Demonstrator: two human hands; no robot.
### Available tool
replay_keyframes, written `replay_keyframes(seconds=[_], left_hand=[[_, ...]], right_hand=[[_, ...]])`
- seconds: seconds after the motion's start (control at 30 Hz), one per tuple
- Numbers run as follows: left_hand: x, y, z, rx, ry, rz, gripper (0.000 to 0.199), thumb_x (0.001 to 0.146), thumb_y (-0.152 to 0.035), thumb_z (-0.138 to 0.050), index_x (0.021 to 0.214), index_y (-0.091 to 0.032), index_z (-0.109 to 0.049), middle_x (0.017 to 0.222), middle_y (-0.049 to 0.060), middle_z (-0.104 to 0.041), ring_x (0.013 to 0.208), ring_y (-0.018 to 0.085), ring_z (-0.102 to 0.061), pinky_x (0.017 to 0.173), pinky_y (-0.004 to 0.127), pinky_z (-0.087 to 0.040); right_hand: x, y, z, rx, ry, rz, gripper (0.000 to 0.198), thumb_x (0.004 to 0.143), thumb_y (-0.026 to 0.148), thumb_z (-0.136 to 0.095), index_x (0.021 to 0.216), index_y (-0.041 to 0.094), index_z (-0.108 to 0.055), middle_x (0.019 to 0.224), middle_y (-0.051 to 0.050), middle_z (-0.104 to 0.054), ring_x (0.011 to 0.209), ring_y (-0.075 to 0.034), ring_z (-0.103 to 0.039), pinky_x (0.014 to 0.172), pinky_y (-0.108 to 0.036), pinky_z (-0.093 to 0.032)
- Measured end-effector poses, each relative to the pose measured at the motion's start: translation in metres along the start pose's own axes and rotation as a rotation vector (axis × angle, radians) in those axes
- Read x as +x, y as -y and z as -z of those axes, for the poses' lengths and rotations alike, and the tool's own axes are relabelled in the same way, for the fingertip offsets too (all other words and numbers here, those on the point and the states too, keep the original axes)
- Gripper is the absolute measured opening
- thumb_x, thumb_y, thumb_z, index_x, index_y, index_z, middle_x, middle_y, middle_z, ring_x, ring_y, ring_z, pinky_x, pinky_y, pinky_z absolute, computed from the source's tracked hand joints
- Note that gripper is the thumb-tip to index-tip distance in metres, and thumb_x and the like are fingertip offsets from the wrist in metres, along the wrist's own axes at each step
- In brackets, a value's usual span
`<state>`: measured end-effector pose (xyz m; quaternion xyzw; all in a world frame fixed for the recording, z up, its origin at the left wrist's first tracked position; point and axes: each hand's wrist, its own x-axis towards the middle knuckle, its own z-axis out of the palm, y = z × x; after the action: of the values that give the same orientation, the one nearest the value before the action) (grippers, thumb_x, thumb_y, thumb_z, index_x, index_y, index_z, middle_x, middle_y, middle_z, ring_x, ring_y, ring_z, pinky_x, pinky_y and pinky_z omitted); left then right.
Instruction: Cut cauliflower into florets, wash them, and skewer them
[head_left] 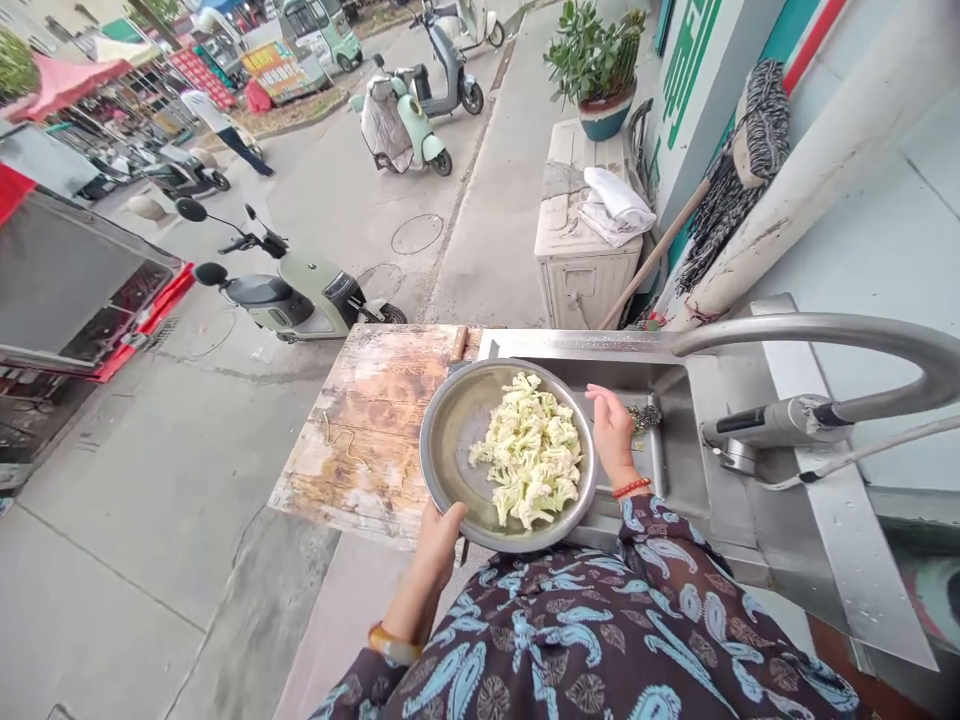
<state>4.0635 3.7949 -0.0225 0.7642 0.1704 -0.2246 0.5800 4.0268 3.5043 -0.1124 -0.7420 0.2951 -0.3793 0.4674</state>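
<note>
A round metal basin (448, 462) is held level in front of my body, over the gap between the wooden board and the sink. Pale cauliflower florets (534, 450) are heaped on its right side. My left hand (441, 535) grips the near left rim, thumb on top and fingers hidden underneath. At the right rim is my right hand (613, 432), its fingers stretched out and holding nothing; whether it touches the basin I cannot tell.
On the left is a worn wooden board (375, 400) with a string (341, 438) on it. The steel sink (694, 470) with its curved faucet (825, 330) stands right, a scouring pad (645, 415) inside. Beyond are a mop (742, 160), a white cloth (616, 205) and a parked scooter (300, 290).
</note>
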Motion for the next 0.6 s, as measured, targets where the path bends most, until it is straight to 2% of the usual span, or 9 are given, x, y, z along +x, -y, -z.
replay_keyframes(seconds=[0.03,0.1,0.2,0.27,0.37,0.5,0.6], left_hand=[[0.000,-0.002,-0.001,-0.004,-0.002,-0.002,0.033,0.055,-0.020,-0.060,0.087,-0.016,-0.060,0.065,-0.003,-0.060,0.057,0.014,-0.054,0.056,0.026,-0.045],[-0.002,-0.009,-0.004,-0.001,0.005,-0.023,0.036,0.055,-0.020,-0.060,0.090,-0.015,-0.060,0.066,-0.002,-0.061,0.059,0.015,-0.055,0.057,0.027,-0.046],[-0.007,-0.020,-0.010,0.024,0.022,-0.067,0.037,0.056,-0.020,-0.060,0.093,-0.014,-0.060,0.068,-0.002,-0.062,0.061,0.016,-0.057,0.058,0.027,-0.046],[-0.010,-0.026,-0.016,0.052,0.037,-0.086,0.038,0.057,-0.021,-0.060,0.094,-0.014,-0.059,0.070,-0.001,-0.062,0.061,0.016,-0.057,0.058,0.027,-0.046],[-0.013,-0.033,-0.024,0.105,0.076,-0.115,0.039,0.059,-0.021,-0.059,0.098,-0.015,-0.057,0.074,0.000,-0.064,0.064,0.017,-0.059,0.060,0.028,-0.047],[-0.013,-0.046,-0.035,0.219,0.110,-0.248,0.039,0.064,-0.021,-0.058,0.103,-0.016,-0.058,0.091,0.004,-0.066,0.082,0.019,-0.061,0.073,0.031,-0.050],[-0.016,-0.058,-0.044,0.311,0.139,-0.359,0.047,0.066,-0.018,-0.056,0.113,-0.018,-0.058,0.103,0.005,-0.065,0.097,0.022,-0.060,0.084,0.032,-0.049]], right_hand=[[0.005,0.001,-0.001,-0.009,0.038,0.020,0.039,0.098,0.039,-0.038,0.098,0.019,-0.071,0.116,-0.011,-0.071,0.110,-0.023,-0.065,0.102,-0.043,-0.047],[0.007,0.004,-0.012,-0.039,0.180,0.062,0.040,0.097,0.044,-0.042,0.115,0.019,-0.068,0.132,-0.013,-0.063,0.123,-0.024,-0.058,0.106,-0.043,-0.044],[-0.001,0.007,-0.038,-0.137,0.319,0.062,0.057,0.095,0.052,-0.045,0.142,0.021,-0.050,0.155,-0.013,-0.040,0.141,-0.026,-0.040,0.112,-0.046,-0.037],[-0.009,0.007,-0.055,-0.208,0.313,0.010,0.063,0.095,0.055,-0.043,0.149,0.022,-0.042,0.160,-0.013,-0.032,0.145,-0.029,-0.033,0.113,-0.051,-0.035],[-0.015,0.005,-0.070,-0.268,0.345,-0.067,0.066,0.094,0.058,-0.042,0.151,0.025,-0.037,0.160,-0.013,-0.029,0.145,-0.033,-0.031,0.112,-0.060,-0.031],[-0.019,0.005,-0.073,-0.289,0.431,-0.080,0.073,0.090,0.062,-0.049,0.154,0.031,-0.032,0.163,-0.010,-0.023,0.146,-0.040,-0.025,0.110,-0.068,-0.025],[-0.022,0.008,-0.074,-0.286,0.359,-0.104,0.078,0.085,0.063,-0.055,0.153,0.033,-0.033,0.164,-0.009,-0.018,0.147,-0.041,-0.021,0.111,-0.067,-0.025]])
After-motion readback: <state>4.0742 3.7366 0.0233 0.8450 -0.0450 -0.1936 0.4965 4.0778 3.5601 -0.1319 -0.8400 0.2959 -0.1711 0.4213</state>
